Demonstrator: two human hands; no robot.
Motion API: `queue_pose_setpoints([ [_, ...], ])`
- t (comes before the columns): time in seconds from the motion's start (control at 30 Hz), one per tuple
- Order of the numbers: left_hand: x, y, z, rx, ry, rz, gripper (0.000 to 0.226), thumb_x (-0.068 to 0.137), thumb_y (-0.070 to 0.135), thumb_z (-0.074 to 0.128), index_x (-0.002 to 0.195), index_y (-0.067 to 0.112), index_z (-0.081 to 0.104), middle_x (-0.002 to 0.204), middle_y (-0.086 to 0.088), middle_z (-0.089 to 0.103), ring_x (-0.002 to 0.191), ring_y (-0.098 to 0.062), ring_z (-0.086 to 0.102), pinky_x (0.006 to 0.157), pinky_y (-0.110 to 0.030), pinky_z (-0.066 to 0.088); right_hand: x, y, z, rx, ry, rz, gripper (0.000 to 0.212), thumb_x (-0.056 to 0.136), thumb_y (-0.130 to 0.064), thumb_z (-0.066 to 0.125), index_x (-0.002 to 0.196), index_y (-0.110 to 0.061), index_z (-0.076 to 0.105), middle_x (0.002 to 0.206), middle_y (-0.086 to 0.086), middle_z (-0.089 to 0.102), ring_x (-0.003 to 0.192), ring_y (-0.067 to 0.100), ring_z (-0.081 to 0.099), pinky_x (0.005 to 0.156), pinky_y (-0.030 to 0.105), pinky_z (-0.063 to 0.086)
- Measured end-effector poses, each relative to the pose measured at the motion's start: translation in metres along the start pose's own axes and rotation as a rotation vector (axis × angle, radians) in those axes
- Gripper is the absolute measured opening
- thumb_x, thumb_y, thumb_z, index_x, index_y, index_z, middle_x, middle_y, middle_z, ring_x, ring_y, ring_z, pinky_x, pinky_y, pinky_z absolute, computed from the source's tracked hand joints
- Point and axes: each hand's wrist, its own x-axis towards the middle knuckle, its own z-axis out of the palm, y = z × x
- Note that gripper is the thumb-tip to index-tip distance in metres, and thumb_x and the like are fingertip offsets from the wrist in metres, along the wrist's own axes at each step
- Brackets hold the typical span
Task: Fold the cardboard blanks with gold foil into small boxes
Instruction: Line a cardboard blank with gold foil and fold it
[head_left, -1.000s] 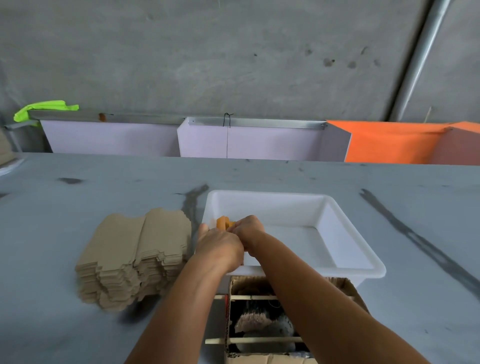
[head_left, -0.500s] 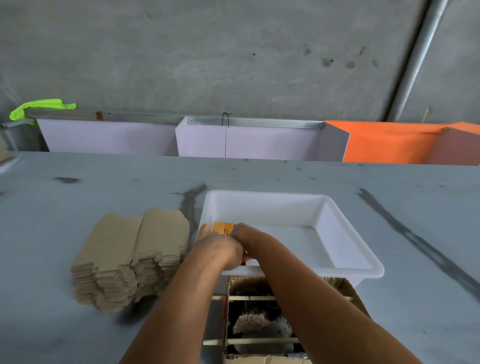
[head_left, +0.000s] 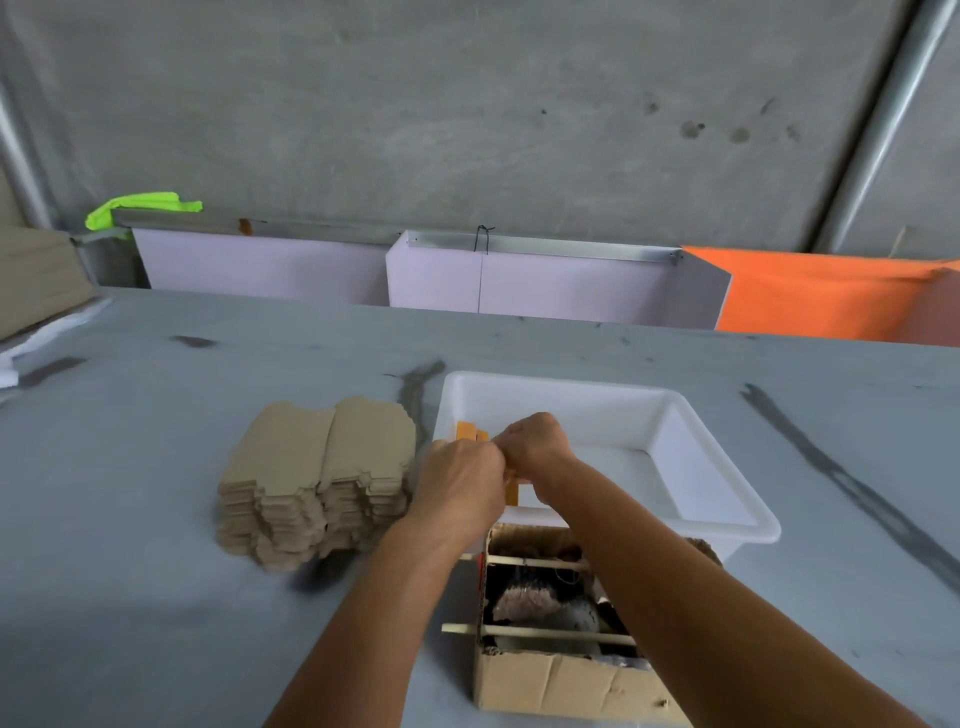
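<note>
Head view, lower centre: an open brown carton (head_left: 566, 680) with thin sticks laid across its mouth sits nearest, partly under the right forearm.
Left hand (head_left: 462, 483): centre of frame, fingers curled in on the gold-faced blank (head_left: 470, 432), back of the hand toward the camera.
Right hand (head_left: 535, 447): knuckle to knuckle with the left, just above and right of it, fingers also curled onto the blank; how much each hand holds is hidden.
Blank in hand: only gold slivers show, one above the left knuckles and one below the right wrist, so its long axis seems to run near-to-far between the hands.
White tray (head_left: 727, 457): directly under and beyond the hands, reaching to centre right; judged the likely drop spot.
Stack of flat blanks (head_left: 322, 467): centre left, brown side up, just beside the tray's left wall, long axis pointing away.
Nearer hand for the next blank: the left, which lies just beside the stack.
</note>
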Motion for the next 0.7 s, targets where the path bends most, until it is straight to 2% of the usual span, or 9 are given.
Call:
queue_pose_setpoints([
  [0.07, -0.014, -0.003, 0.001, -0.039, 0.133, 0.040, 0.021, 0.095, 0.015, 0.048, 0.090, 0.014, 0.069, 0.089, -0.004, 0.065, 0.088, -0.021, 0.056, 0.073, -0.025, 0.027, -0.013, -0.001, 0.000, -0.022, 0.064, -0.083, 0.020, 0.079, -0.008, 0.066, 0.063, -0.008, 0.053, 0.067, 0.009, 0.049, 0.064, 0.019, 0.044, 0.058, 0.029, 0.040],
  [0.1, -0.020, -0.006, 0.002, -0.041, 0.194, 0.058, 0.020, 0.094, 0.014, 0.049, 0.086, 0.016, 0.068, 0.087, -0.001, 0.064, 0.088, -0.019, 0.056, 0.074, -0.025, 0.027, -0.020, -0.002, 0.000, -0.008, 0.093, -0.128, 0.028, 0.080, -0.011, 0.067, 0.058, -0.009, 0.050, 0.064, 0.009, 0.046, 0.061, 0.019, 0.040, 0.055, 0.028, 0.037],
  [0.2, -0.039, -0.018, -0.002, 0.010, 0.318, 0.011, 0.013, 0.086, 0.010, 0.060, 0.078, 0.020, 0.063, 0.086, 0.004, 0.059, 0.092, -0.020, 0.056, 0.083, -0.028, 0.032, -0.043, -0.004, 0.001, 0.019, 0.136, -0.261, 0.044, 0.085, -0.018, 0.064, 0.050, -0.012, 0.038, 0.055, 0.006, 0.040, 0.054, 0.017, 0.036, 0.054, 0.026, 0.034],
  [0.3, -0.049, -0.036, -0.003, 0.114, 0.484, -0.129, 0.015, 0.070, 0.005, 0.074, 0.081, 0.013, 0.068, 0.092, -0.003, 0.063, 0.089, -0.027, 0.058, 0.087, -0.040, 0.040, -0.063, -0.008, 0.005, -0.005, 0.139, -0.393, 0.038, 0.088, -0.018, 0.062, 0.052, -0.013, 0.051, 0.050, -0.005, 0.047, 0.049, 0.010, 0.041, 0.054, 0.021, 0.036],
  [0.37, -0.053, -0.052, -0.005, 0.182, 0.428, -0.262, 0.020, 0.078, 0.015, 0.069, 0.098, 0.014, 0.067, 0.110, -0.007, 0.061, 0.106, -0.029, 0.053, 0.096, -0.046, 0.033, -0.074, -0.011, 0.011, -0.031, 0.125, -0.459, 0.023, 0.088, -0.018, 0.061, 0.067, -0.011, 0.067, 0.063, -0.006, 0.060, 0.059, 0.008, 0.053, 0.062, 0.022, 0.042],
  [0.4, -0.053, -0.059, -0.006, 0.202, 0.348, -0.338, 0.027, 0.085, 0.024, 0.062, 0.110, 0.016, 0.062, 0.121, -0.007, 0.055, 0.118, -0.028, 0.046, 0.102, -0.047, 0.026, -0.079, -0.013, 0.016, -0.039, 0.114, -0.484, 0.018, 0.088, -0.018, 0.061, 0.075, -0.011, 0.070, 0.070, -0.005, 0.063, 0.067, 0.009, 0.057, 0.067, 0.023, 0.045],
  [0.47, -0.052, -0.074, -0.003, 0.230, 0.237, -0.417, 0.040, 0.092, 0.040, 0.049, 0.124, 0.017, 0.051, 0.131, -0.005, 0.047, 0.127, -0.025, 0.035, 0.107, -0.048, 0.016, -0.086, -0.016, 0.025, -0.059, 0.085, -0.527, 0.015, 0.089, -0.018, 0.061, 0.085, -0.011, 0.073, 0.081, -0.004, 0.065, 0.078, 0.013, 0.060, 0.073, 0.022, 0.045],
  [0.6, -0.052, -0.084, 0.006, 0.265, 0.195, -0.368, 0.039, 0.095, 0.047, 0.038, 0.119, 0.020, 0.053, 0.125, 0.001, 0.053, 0.123, -0.021, 0.038, 0.107, -0.051, 0.012, -0.089, -0.017, 0.042, -0.220, 0.086, -0.584, 0.022, 0.091, -0.017, 0.060, 0.109, -0.015, 0.070, 0.114, 0.000, 0.067, 0.109, 0.013, 0.057, 0.088, 0.014, 0.038],
  [0.7, -0.056, -0.089, 0.007, 0.254, 0.253, -0.329, 0.031, 0.094, 0.044, 0.043, 0.109, 0.022, 0.058, 0.115, 0.004, 0.060, 0.118, -0.018, 0.044, 0.106, -0.050, 0.010, -0.086, -0.017, 0.050, -0.330, 0.048, -0.625, 0.032, 0.091, -0.013, 0.057, 0.122, -0.015, 0.063, 0.125, 0.004, 0.062, 0.122, 0.016, 0.048, 0.101, 0.023, 0.038],
])
